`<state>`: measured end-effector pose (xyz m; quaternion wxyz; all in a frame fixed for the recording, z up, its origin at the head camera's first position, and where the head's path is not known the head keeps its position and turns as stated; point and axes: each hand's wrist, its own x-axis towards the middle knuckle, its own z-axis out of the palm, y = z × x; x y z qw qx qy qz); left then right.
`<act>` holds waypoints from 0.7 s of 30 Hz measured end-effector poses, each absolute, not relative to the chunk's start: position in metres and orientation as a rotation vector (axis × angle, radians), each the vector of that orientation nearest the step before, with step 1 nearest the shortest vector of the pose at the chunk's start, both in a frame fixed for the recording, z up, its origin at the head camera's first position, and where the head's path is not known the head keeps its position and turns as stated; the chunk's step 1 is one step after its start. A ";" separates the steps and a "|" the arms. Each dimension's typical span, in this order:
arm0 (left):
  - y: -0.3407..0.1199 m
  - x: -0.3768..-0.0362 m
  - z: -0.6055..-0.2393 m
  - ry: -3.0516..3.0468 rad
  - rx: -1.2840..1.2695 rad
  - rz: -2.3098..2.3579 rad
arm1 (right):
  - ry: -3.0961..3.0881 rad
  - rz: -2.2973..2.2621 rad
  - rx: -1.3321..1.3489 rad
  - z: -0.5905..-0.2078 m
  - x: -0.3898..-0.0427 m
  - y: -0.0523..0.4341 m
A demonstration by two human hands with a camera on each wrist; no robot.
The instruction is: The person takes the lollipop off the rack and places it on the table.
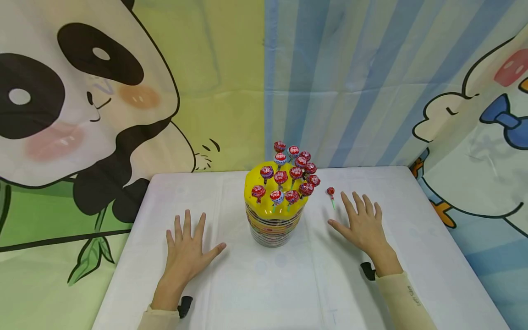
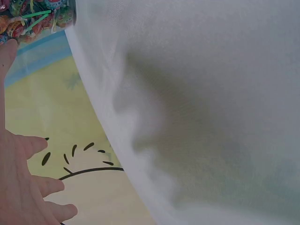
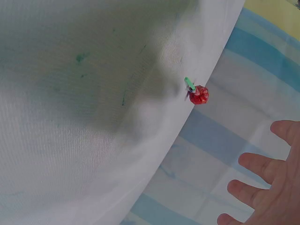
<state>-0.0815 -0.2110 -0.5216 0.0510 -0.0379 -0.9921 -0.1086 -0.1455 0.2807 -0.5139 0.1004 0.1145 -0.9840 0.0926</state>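
A clear ribbed jar [image 1: 272, 236] with a yellow lid [image 1: 256, 183] stands at the middle of the table. Several red-wrapped lollipops [image 1: 280, 178] stick up from the lid, crowded toward its right side. More lollipops [image 2: 35, 18] show through the jar's wall in the left wrist view. One loose lollipop [image 1: 331, 191] with a green stick lies on the cloth right of the jar. My left hand [image 1: 185, 252], fingers spread, is held left of the jar and holds nothing. My right hand [image 1: 365, 229] is likewise spread and bare, just right of and nearer than the loose lollipop.
A white cloth covers the table [image 1: 264, 293]. Behind it hangs a printed curtain with a panda [image 1: 103, 105] at left and a white cartoon figure [image 1: 474, 165] at right. Both hands cast soft shadows on the cloth.
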 end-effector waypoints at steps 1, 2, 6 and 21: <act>-0.211 -0.081 -0.522 -3.019 -0.116 -0.328 | -2.908 0.274 0.339 -0.514 -0.145 0.281; -0.211 -0.081 -0.521 -3.018 -0.117 -0.326 | -2.907 0.274 0.340 -0.514 -0.145 0.281; -0.211 -0.081 -0.520 -3.020 -0.119 -0.326 | -2.905 0.277 0.339 -0.513 -0.144 0.281; -0.204 -0.083 -0.511 -2.935 -0.174 -0.508 | -2.763 0.315 0.415 -0.498 -0.141 0.272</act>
